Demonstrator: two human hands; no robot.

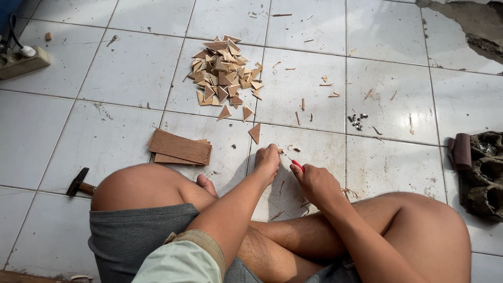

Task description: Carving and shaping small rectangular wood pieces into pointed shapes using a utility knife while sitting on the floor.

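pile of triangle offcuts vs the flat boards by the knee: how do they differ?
The triangle pile is many small triangular pieces, heaped loosely with strays spilling out; the flat boards are a few larger rectangular sheets, stacked neatly. The pile looks paler tan, the boards darker brown. Both lie on the tiled floor and look like thin wood.

The closed left hand (pixel 268 160) hides whatever it pinches. The red-handled tool (pixel 296 164) in the right hand (pixel 316 182) shows only its tip. The small heap of grey metal bits (pixel 357 121) is too small to identify. The dark lumpy object (pixel 484 173) runs past the right edge.
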